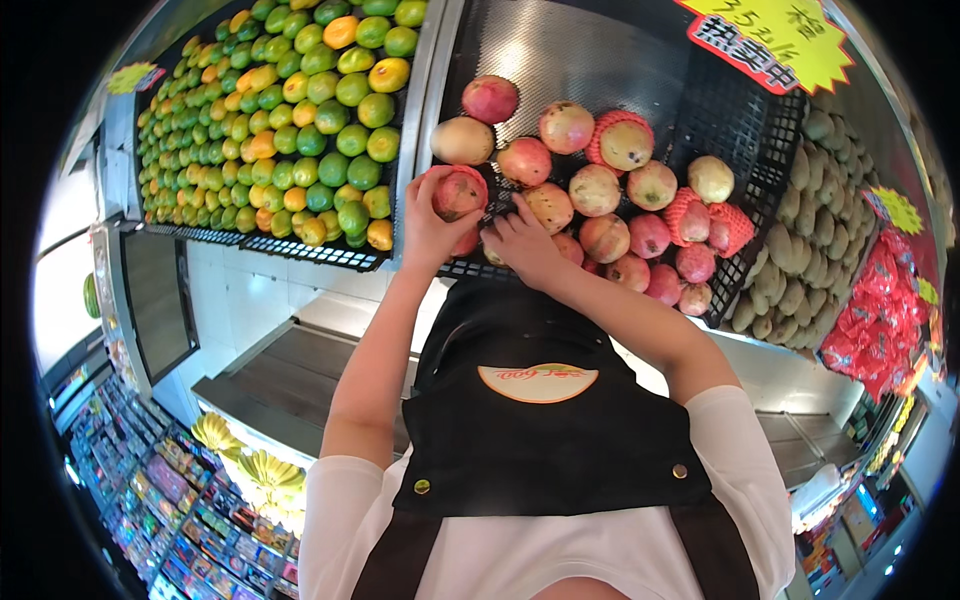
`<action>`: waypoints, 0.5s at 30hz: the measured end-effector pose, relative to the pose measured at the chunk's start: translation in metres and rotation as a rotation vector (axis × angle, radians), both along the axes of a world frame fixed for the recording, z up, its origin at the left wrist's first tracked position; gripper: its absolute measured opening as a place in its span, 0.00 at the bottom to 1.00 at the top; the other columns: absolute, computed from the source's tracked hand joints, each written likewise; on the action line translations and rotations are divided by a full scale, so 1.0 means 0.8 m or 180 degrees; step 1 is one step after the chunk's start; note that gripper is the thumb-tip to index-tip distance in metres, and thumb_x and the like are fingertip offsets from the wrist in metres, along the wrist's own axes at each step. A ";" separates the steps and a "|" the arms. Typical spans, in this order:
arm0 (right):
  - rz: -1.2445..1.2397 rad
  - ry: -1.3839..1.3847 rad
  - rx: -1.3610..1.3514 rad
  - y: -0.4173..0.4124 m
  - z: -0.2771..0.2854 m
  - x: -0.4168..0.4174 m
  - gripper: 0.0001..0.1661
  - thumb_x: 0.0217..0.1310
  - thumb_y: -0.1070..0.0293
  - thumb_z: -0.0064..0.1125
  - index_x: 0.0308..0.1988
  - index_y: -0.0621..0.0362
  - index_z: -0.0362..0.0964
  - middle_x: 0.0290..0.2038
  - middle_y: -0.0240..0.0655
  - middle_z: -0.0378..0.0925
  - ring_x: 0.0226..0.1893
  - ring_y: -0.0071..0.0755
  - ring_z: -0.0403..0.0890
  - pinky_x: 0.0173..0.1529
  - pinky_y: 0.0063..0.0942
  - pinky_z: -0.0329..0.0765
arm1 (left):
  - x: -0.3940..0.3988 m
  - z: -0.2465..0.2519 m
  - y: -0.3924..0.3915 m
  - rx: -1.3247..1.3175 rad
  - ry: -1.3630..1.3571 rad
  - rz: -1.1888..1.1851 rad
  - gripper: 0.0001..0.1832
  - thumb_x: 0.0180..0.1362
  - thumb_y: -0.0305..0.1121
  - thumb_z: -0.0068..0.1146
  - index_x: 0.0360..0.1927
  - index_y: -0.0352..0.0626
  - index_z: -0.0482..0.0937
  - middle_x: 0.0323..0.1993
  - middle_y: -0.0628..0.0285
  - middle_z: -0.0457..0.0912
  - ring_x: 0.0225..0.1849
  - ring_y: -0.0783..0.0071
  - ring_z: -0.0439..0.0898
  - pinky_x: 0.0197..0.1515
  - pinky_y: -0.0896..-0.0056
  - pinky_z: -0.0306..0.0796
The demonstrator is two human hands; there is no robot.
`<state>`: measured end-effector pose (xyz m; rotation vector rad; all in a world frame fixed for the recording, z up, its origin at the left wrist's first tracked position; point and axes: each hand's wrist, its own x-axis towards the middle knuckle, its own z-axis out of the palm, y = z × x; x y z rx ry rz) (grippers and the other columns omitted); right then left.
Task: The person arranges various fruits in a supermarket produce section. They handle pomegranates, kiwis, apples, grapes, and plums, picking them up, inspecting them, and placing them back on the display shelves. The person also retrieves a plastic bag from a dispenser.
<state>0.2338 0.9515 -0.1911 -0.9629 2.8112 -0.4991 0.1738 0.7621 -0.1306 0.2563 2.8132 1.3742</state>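
My left hand (430, 229) is closed around a red pomegranate (459, 193) in a red foam net, at the front left corner of a black crate (731, 259). My right hand (521, 240) lies just to its right among more pomegranates, fingers apart. Its index fingertip is against a yellowish-pink pomegranate (550, 208), and a pale fruit under its other fingers is mostly hidden. Behind my hands sit a tan pomegranate (463, 141) and a deep red one (490, 99). Another foam net (626, 141) wraps a pomegranate farther right.
Left of a metal divider (427, 90), green and orange citrus fruits (300, 142) lie in rows. Brown kiwifruits (799, 225) and red packages (877, 307) are on the right. A yellow price sign (772, 37) stands over the crate. Bananas (262, 469) are at the lower left.
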 end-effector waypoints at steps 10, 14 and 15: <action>-0.1926 -0.2494 -0.2903 0.068 0.133 0.022 0.47 0.47 0.59 0.77 0.65 0.57 0.65 0.60 0.42 0.73 0.59 0.42 0.77 0.65 0.35 0.71 | 0.002 -0.039 0.023 -0.0311 0.0094 -0.0055 0.37 0.39 0.35 0.81 0.56 0.50 0.76 0.62 0.49 0.64 0.64 0.42 0.64 0.68 0.47 0.62; -0.2604 -0.3598 -0.5498 0.089 0.077 0.063 0.48 0.62 0.30 0.49 0.67 0.56 0.61 0.59 0.40 0.76 0.57 0.44 0.78 0.58 0.42 0.78 | 0.005 -0.036 0.031 -0.0545 0.0229 -0.0100 0.37 0.40 0.36 0.80 0.57 0.52 0.76 0.63 0.47 0.64 0.66 0.41 0.62 0.70 0.42 0.58; -0.2623 -0.3658 -0.5628 0.094 0.085 0.066 0.49 0.63 0.28 0.45 0.67 0.56 0.61 0.59 0.40 0.76 0.56 0.44 0.78 0.56 0.42 0.78 | 0.007 -0.034 0.035 -0.0630 0.0263 -0.0104 0.37 0.41 0.36 0.79 0.57 0.53 0.76 0.64 0.47 0.64 0.66 0.41 0.61 0.70 0.40 0.56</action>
